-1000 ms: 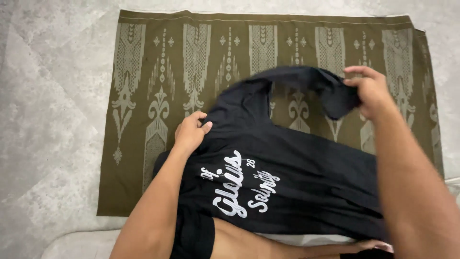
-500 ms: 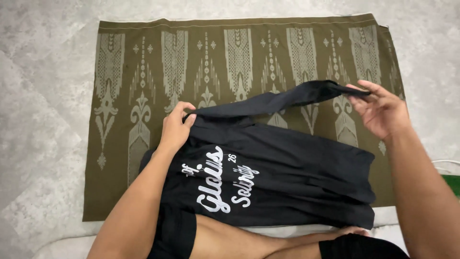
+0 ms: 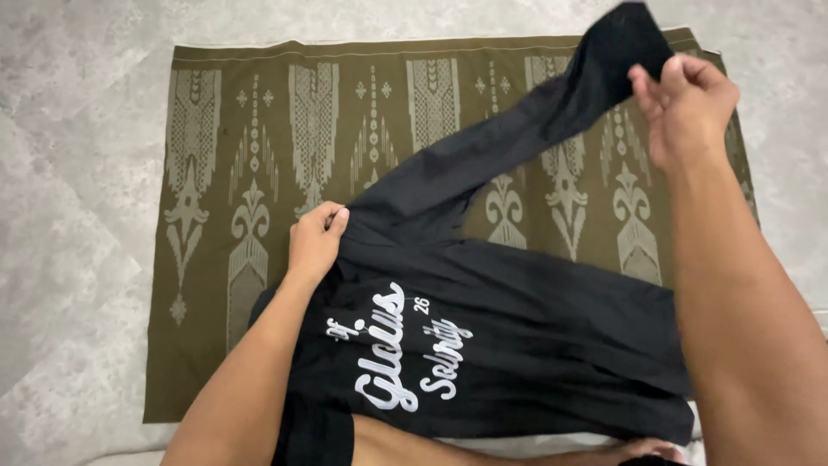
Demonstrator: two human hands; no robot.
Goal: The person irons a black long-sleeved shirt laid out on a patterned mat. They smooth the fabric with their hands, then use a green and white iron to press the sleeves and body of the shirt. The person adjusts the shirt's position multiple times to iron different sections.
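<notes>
Shirt: a black shirt (image 3: pixel 517 345) lies on the mat, close to the person. It covers the lower middle and right part of the mat.
Print: white curly writing (image 3: pixel 392 358) sits on the left part of the shirt. It runs at a slant.
Sleeve: one long black sleeve (image 3: pixel 517 147) goes up from the shirt to the top right. It is lifted off the mat and pulled almost straight.
Left hand: the left hand (image 3: pixel 315 242) is closed on the shirt where the sleeve starts. The fingers curl over the cloth and pinch it, low by the mat.
Right hand: the right hand (image 3: pixel 690 108) is up in the air at the top right. It is closed on the end of the sleeve. The sleeve end pokes out above the fingers.
Mat: a dark green mat (image 3: pixel 216 173) lies flat under the shirt. It has pale shapes on it in rows, like leaves, dots and tall stripes.
Floor: a grey floor (image 3: pixel 69 129) with a cloudy, marble look is all around the mat.
Arms: both bare arms reach out from the bottom of the view, one at each side of the shirt.
</notes>
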